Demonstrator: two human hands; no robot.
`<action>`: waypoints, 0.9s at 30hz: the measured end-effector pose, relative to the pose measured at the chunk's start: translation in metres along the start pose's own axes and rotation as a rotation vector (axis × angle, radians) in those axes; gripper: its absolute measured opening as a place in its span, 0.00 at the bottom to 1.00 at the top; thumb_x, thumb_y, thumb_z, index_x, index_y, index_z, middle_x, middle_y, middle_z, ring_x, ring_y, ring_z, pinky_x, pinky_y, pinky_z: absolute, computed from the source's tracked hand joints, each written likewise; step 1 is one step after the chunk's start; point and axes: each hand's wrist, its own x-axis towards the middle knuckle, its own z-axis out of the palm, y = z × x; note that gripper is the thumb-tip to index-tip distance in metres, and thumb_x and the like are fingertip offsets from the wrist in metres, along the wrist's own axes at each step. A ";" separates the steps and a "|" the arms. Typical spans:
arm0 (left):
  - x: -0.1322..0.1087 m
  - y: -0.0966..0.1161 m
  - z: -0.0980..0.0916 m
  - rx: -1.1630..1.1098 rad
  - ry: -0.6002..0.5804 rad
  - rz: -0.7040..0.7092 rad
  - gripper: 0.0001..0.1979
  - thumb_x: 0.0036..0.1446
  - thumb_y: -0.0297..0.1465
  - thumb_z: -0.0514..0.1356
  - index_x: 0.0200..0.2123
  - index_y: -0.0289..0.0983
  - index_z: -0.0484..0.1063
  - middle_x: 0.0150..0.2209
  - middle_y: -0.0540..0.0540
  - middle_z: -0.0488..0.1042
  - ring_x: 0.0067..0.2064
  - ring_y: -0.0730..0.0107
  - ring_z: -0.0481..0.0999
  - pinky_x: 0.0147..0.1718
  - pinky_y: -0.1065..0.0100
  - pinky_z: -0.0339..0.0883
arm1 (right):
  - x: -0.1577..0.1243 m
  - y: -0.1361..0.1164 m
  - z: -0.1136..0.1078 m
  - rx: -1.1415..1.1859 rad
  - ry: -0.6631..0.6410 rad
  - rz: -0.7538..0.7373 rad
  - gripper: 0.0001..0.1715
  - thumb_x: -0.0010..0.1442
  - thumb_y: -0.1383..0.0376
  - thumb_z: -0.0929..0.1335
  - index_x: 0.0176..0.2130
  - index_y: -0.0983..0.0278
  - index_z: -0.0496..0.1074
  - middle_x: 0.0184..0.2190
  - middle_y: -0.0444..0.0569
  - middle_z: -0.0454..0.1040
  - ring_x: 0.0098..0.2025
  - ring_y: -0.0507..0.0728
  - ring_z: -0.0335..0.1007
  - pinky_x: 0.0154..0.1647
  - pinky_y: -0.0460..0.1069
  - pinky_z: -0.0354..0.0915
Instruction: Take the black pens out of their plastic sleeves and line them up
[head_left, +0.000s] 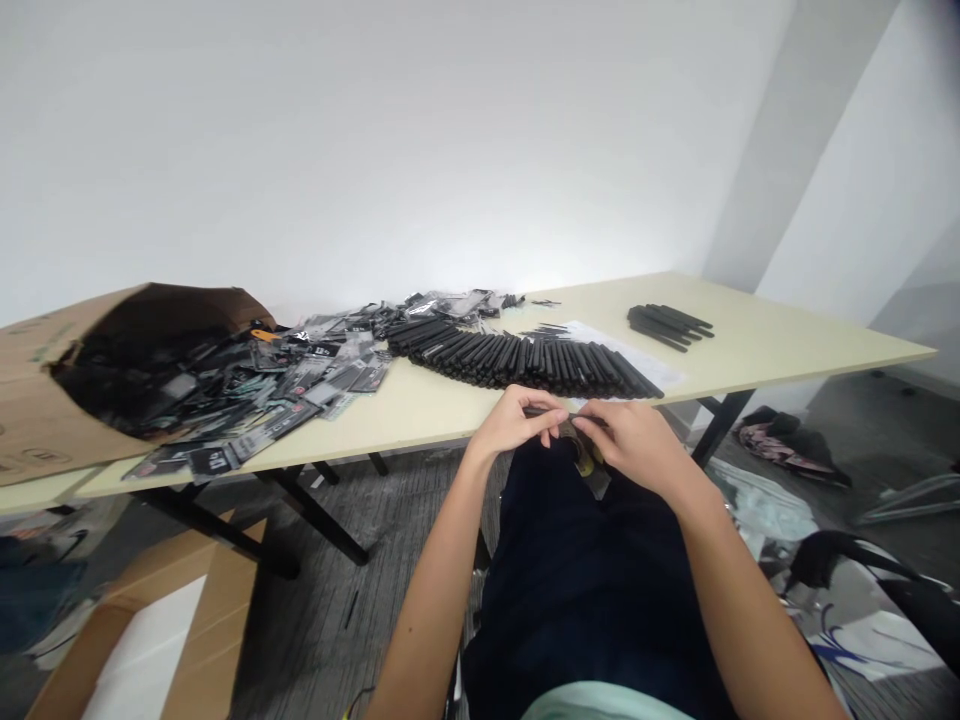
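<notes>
Between my two hands, just off the table's front edge and above my lap, is a thin black stick-like piece. My left hand pinches one end of it with thumb and fingers. The other end is in the closed fingers of my right hand. Right behind the hands, a long row of slim black sticks lies side by side on the table. Their exact kind is too small to make out. A smaller group of similar black sticks rests farther right.
On the pale table, a tipped cardboard box spills flat black packages at the left. White paper lies under part of the row. An open carton stands on the floor at lower left; plastic bags lie at right.
</notes>
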 end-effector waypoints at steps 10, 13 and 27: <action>0.000 0.001 0.001 0.032 -0.044 -0.018 0.21 0.63 0.44 0.66 0.31 0.29 0.78 0.24 0.46 0.76 0.22 0.74 0.76 0.25 0.73 0.70 | 0.001 -0.009 -0.001 -0.034 0.035 0.102 0.05 0.64 0.66 0.71 0.37 0.60 0.70 0.31 0.47 0.80 0.34 0.61 0.78 0.31 0.49 0.53; 0.000 -0.001 0.000 0.038 -0.040 -0.030 0.23 0.64 0.45 0.64 0.29 0.30 0.77 0.23 0.47 0.75 0.21 0.74 0.75 0.24 0.74 0.68 | 0.002 -0.011 0.000 -0.001 0.045 0.118 0.05 0.64 0.66 0.71 0.38 0.60 0.69 0.30 0.47 0.80 0.33 0.61 0.78 0.30 0.49 0.54; -0.001 0.003 0.002 0.028 -0.007 0.001 0.20 0.62 0.45 0.66 0.34 0.30 0.77 0.24 0.49 0.74 0.22 0.75 0.75 0.25 0.73 0.69 | -0.002 -0.011 -0.008 0.081 -0.038 0.063 0.18 0.74 0.56 0.62 0.40 0.59 0.76 0.30 0.47 0.80 0.31 0.58 0.75 0.32 0.50 0.55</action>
